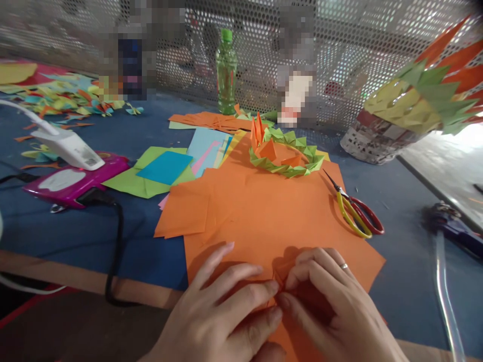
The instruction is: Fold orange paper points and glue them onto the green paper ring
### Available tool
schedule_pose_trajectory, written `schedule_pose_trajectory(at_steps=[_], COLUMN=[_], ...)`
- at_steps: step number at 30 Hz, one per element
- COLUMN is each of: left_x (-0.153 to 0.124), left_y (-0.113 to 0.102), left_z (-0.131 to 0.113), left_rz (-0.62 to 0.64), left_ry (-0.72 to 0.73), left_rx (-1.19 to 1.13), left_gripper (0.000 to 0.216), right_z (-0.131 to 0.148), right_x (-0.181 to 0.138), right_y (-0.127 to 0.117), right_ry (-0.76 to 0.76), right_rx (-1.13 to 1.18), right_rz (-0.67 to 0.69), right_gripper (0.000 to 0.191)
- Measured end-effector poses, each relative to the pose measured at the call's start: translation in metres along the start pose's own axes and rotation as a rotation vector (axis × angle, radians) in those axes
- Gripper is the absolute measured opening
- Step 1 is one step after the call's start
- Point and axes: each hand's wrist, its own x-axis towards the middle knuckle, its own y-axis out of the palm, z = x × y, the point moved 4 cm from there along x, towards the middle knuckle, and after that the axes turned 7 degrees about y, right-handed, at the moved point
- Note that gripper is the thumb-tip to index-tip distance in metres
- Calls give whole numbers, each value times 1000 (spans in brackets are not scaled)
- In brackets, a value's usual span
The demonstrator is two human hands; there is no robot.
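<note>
Both my hands pinch a small folded orange paper piece over a stack of orange paper sheets at the near table edge. My left hand has thumb and fingers pressed on the piece from the left, index finger stretched forward. My right hand, with a ring on it, curls its fingers onto the same piece from the right. Beyond the sheets lies a ring of folded green and orange paper units.
Scissors with red and yellow handles lie right of the sheets. Green, blue and pink sheets lie to the left, near a pink device with a black cable. A green bottle stands at the back; a paper-covered basket right.
</note>
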Motion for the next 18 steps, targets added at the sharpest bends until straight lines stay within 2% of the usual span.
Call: schedule_pose_trajectory(at_steps=[5, 12, 18], left_x=[1, 1, 3], left_y=[-1, -4, -4], left_z=[-1, -1, -1], left_rz=[-64, -30, -49], left_ry=[-33, 10, -17], left_rx=[1, 24, 1], left_gripper=[26, 27, 24], right_z=[0, -1, 2], right_x=[-1, -2, -3], right_y=[-1, 0, 3], right_ry=[20, 67, 68], right_rx=[1, 38, 48], right_rz=[-19, 6, -8], right_gripper=[11, 10, 10])
